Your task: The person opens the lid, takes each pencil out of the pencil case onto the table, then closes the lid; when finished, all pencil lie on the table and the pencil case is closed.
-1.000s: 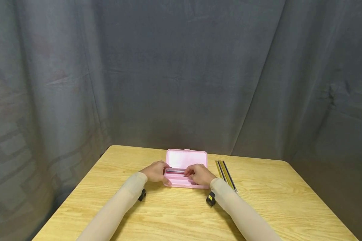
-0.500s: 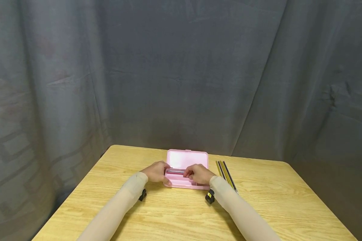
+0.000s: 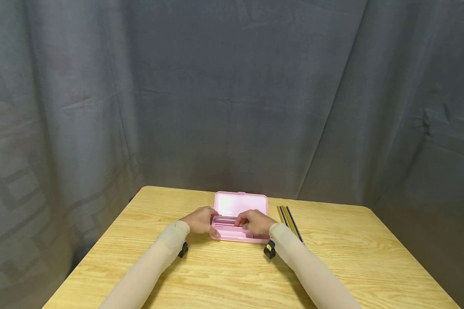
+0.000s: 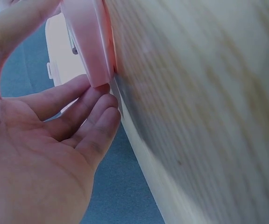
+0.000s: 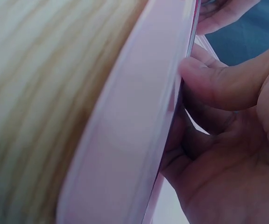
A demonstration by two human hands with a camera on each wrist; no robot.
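An open pink pencil case (image 3: pixel 232 234) lies mid-table with its lid (image 3: pixel 240 202) tipped back. A few pencils (image 3: pixel 225 222) lie lengthwise inside it. My left hand (image 3: pixel 209 221) cups the case's left end; in the left wrist view its relaxed fingers (image 4: pixel 97 112) touch the pink end wall (image 4: pixel 85 42) by the tabletop, with the thumb reaching over the top. My right hand (image 3: pixel 246 223) is at the pencils' right ends. Its thumb (image 5: pixel 209 84) presses at the rim of the front wall (image 5: pixel 125 140), and its fingers curl inside onto the pencils.
A few more dark and yellow pencils (image 3: pixel 290 221) lie side by side on the wooden table (image 3: pixel 224 274), just right of the case. A grey curtain (image 3: pixel 232 94) hangs behind the table. Black wrist cameras (image 3: pixel 270 249) sit under both sleeves.
The pencils between my hands have sunk slightly into the case. Both hands have edged a little away from me, keeping their places at its ends.
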